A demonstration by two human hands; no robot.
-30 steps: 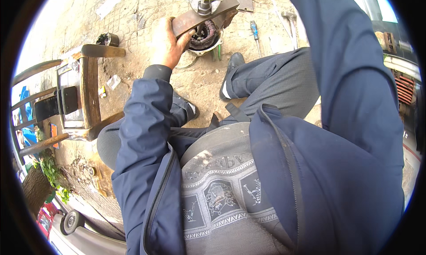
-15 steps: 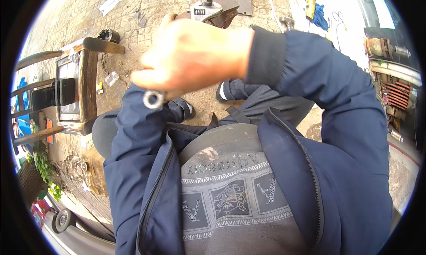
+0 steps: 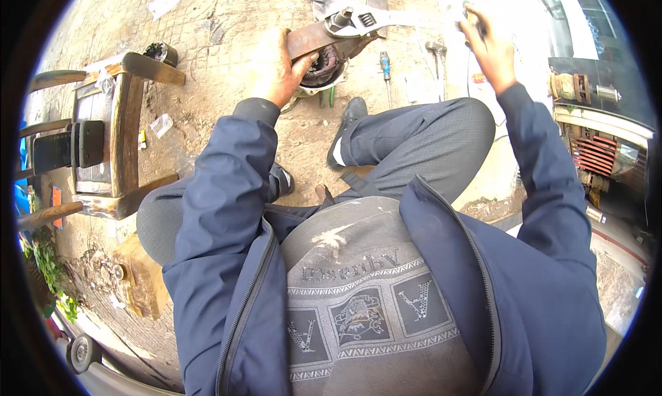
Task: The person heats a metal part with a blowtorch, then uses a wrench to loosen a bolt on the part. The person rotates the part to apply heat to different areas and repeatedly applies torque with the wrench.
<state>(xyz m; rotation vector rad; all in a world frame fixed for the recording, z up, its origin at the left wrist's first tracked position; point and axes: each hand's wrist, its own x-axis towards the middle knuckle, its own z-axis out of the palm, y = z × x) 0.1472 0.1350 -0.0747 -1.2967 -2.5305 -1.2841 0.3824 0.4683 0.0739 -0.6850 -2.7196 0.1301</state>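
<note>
An adjustable wrench lies across the top of the work, its jaw around a nut or shaft end. My right hand is at the far right end of its handle, fingers curled round it; glare blurs the contact. My left hand grips the left end of a rusty flat metal bar, with the thumb on its near side. Below the bar sits a round motor-like part with dark reddish windings inside a metal rim, partly hidden by the bar.
A blue-handled screwdriver and a hammer lie on the ground to the right of the part. On the left a wooden chair lies tipped over. Machine parts stand at the far right. My bent knee is below my right hand.
The wrench has swung round from pointing at me to pointing right. My right hand has moved far right with its end. My left hand, hidden before, now shows on the bar.
</note>
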